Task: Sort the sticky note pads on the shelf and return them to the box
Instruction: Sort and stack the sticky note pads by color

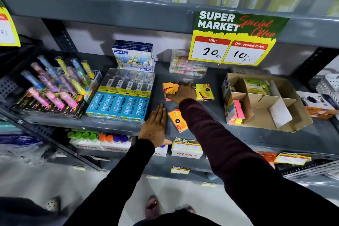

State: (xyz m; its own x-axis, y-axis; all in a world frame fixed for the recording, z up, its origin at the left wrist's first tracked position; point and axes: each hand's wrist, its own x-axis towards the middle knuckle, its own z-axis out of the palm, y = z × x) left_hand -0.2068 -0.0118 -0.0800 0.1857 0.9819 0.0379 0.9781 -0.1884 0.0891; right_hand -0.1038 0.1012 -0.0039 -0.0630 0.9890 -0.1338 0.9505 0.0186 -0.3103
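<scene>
Three sticky note pads lie on the grey shelf (211,115). My right hand (183,92) reaches in and lies over an orange pad (168,89), fingers curled on its far edge. Beside it on the right sits a yellow pad (205,92). Nearer the front edge lies another orange pad (178,120), tilted. My left hand (156,124) rests flat on the shelf just left of that pad, fingers together, holding nothing. To the right stands the open cardboard box (286,119) with dividers; pink and yellow note strips (238,113) lean in its left compartment.
Blue Apsara pencil packs (119,104) lie left of my hands, with Doms boxes (134,57) behind and a rack of highlighters (55,86) at far left. A clear plastic case (187,66) sits at the back. A price sign (233,42) hangs from the shelf above.
</scene>
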